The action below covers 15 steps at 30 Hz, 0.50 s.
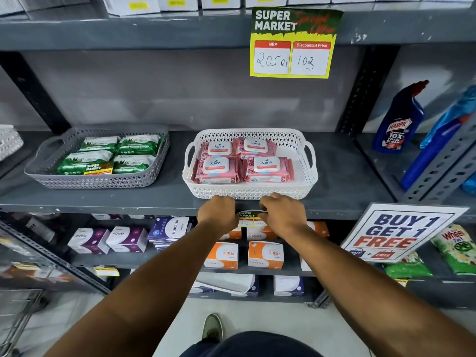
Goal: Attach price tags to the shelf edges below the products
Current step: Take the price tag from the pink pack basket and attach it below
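Together left hand (219,212), right hand (281,215) pinch price tag (249,218) (half hidden) against shelf edge (103,207).

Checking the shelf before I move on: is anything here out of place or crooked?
Yes. A price tag lies inside the grey basket on the green wipe packs, not on a shelf edge. The big tag on the upper shelf hangs slightly tilted. Both hands, left and right, are at a tag below the white basket.
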### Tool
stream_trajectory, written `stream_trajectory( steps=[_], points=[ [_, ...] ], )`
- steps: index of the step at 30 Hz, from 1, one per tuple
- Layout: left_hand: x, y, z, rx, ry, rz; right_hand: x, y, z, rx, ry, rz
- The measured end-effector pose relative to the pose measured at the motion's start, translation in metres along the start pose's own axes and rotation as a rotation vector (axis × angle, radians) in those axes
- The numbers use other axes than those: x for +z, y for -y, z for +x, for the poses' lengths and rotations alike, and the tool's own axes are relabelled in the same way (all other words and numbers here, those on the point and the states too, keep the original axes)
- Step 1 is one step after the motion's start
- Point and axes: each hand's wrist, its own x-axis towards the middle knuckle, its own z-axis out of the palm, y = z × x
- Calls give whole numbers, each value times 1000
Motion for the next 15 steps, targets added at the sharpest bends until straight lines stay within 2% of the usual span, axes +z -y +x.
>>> stream_trajectory(
  steps=[12, 15],
  points=[
    [-7, -7, 3, -19, 25, 64, 13, -6, -3, -149, -87, -4],
    [-12, -11, 5, 25, -38, 63, 13, -4, -1, -122, -89, -16]
  ],
)
